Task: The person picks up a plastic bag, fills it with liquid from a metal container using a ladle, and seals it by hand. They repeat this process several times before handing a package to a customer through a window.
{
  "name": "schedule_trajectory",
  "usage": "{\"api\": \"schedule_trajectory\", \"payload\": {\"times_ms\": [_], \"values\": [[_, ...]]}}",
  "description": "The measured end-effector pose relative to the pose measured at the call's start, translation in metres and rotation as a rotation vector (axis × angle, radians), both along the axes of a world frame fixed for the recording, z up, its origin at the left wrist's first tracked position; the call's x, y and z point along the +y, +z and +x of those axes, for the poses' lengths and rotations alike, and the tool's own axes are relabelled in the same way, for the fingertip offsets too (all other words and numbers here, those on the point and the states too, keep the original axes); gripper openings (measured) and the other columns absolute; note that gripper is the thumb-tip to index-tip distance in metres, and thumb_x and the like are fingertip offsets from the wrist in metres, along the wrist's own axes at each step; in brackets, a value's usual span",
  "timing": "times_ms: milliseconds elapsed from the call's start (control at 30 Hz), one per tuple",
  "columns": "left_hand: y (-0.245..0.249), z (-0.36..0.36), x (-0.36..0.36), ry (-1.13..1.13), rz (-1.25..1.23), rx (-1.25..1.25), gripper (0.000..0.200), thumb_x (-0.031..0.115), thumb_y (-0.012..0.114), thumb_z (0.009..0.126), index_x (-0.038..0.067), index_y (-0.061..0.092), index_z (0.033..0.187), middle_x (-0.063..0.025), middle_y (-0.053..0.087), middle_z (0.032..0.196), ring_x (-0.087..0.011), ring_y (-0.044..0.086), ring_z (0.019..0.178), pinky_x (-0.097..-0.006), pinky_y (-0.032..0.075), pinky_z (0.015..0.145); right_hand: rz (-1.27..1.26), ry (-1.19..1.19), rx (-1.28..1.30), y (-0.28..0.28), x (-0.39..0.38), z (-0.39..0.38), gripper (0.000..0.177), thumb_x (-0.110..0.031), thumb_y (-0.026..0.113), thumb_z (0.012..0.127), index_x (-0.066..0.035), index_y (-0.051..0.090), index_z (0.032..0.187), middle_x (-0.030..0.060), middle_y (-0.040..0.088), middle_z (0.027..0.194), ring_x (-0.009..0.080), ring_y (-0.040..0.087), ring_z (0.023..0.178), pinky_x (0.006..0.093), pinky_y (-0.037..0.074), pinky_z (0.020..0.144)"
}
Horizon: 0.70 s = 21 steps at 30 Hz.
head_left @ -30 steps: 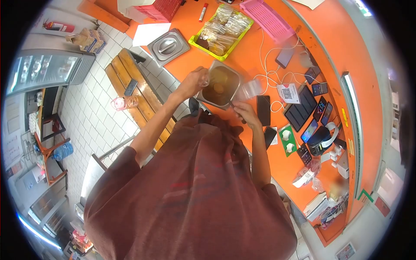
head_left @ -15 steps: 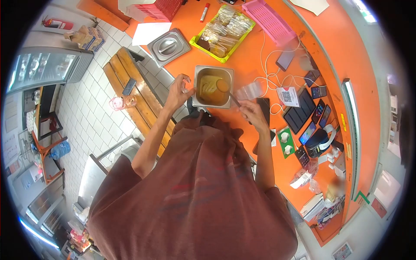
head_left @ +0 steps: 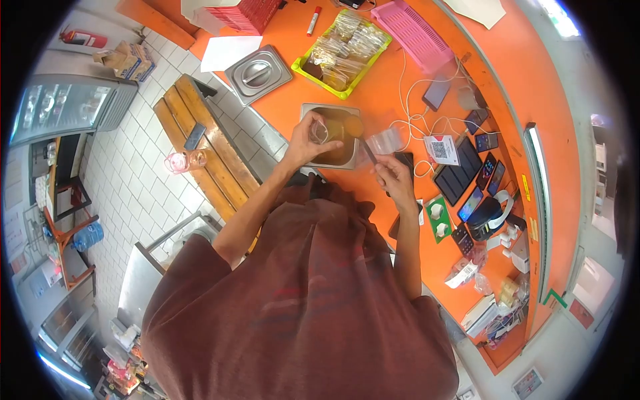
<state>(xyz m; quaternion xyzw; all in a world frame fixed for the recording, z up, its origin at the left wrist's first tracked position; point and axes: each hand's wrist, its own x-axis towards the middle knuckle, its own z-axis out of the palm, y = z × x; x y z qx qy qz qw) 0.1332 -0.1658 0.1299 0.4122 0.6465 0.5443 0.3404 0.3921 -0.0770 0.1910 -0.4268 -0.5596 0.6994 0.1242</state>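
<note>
A steel food pan of yellow-brown sauce stands near the counter's edge. Over its left side, my left hand is closed around a small clear plastic bag, its mouth spread by the fingers. My right hand grips the dark handle of a ladle, whose bowl, full of yellowish sauce, is over the pan's right side, close to the bag. More flat clear bags lie on the counter right of the pan. Part of the sauce is hidden behind my left hand.
A steel lid lies beyond the pan to the left. Behind it is a yellow-green basket of filled small bags, with a pink basket to its right. Phones, white cables and a QR card occupy the counter's right side.
My left hand has moved right, from beside the pan to above it, with the bag. The ladle has come up out of the sauce and slightly to the right.
</note>
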Motion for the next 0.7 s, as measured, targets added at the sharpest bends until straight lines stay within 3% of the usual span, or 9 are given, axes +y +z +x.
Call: {"api": "schedule_trajectory", "payload": {"times_ms": [67, 133, 567, 700], "values": [[0.000, 0.005, 0.005, -0.018, -0.026, 0.033, 0.062, 0.036, 0.094, 0.065, 0.005, 0.054, 0.102, -0.0072, 0.061, 0.094, -0.0193, 0.060, 0.084, -0.0323, 0.050, 0.079, 0.008, -0.018, 0.003, 0.007, -0.002, -0.002, 0.025, -0.007, 0.059, 0.097, 0.001, 0.063, 0.120, 0.0032, 0.067, 0.086, 0.0044, 0.043, 0.061, 0.0212, 0.037, 0.053], [0.011, 0.009, 0.010, -0.017, -0.130, 0.094, 0.058, 0.033, 0.094, 0.066, 0.004, 0.057, 0.101, -0.0043, 0.062, 0.087, -0.0128, 0.060, 0.083, -0.0286, 0.050, 0.075, 0.043, -0.046, 0.030, 0.016, -0.005, -0.005, 0.024, -0.006, 0.059, 0.097, 0.001, 0.064, 0.119, 0.0025, 0.067, 0.086, 0.0044, 0.044, 0.061, 0.0209, 0.037, 0.053], [0.008, 0.019, 0.029, -0.081, -0.024, 0.166, 0.063, 0.040, 0.094, 0.063, 0.001, 0.063, 0.101, -0.0068, 0.066, 0.076, -0.0165, 0.063, 0.069, -0.0314, 0.053, 0.067, 0.219, 0.035, 0.006, 0.017, -0.007, -0.013, 0.025, -0.009, 0.062, 0.097, -0.003, 0.064, 0.121, 0.0014, 0.066, 0.087, 0.0040, 0.046, 0.064, 0.0200, 0.037, 0.055], [0.017, 0.019, 0.028, -0.112, -0.077, 0.186, 0.063, 0.041, 0.093, 0.064, 0.000, 0.062, 0.100, -0.0080, 0.065, 0.075, -0.0171, 0.061, 0.066, -0.0327, 0.051, 0.065, 0.218, 0.019, -0.020, 0.015, -0.008, -0.012, 0.023, -0.009, 0.061, 0.097, -0.002, 0.066, 0.118, 0.0014, 0.071, 0.088, 0.0055, 0.058, 0.072, 0.0223, 0.045, 0.062]]}}
